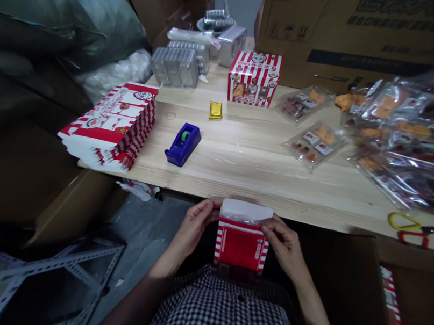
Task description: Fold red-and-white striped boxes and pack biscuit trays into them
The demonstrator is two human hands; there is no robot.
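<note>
Between my two hands, in front of the table's near edge, is a red-and-white striped cardboard box (243, 247). Its white end flap stands up, and a bit of clear plastic shows at the opening. My left hand (199, 219) is closed on the box's left upper edge. On the other side, my right hand (282, 240) pinches the right upper edge, its thumb lying on the red front. The inside of the box is mostly hidden.
On the table (236, 171) are flattened striped boxes (113, 120), a blue tape dispenser (183, 144), a gold packet (215, 110), an assembled box (254, 79) and clear plastic cases (175, 66). Bagged toys (401, 130) and scissors (415, 229) lie right.
</note>
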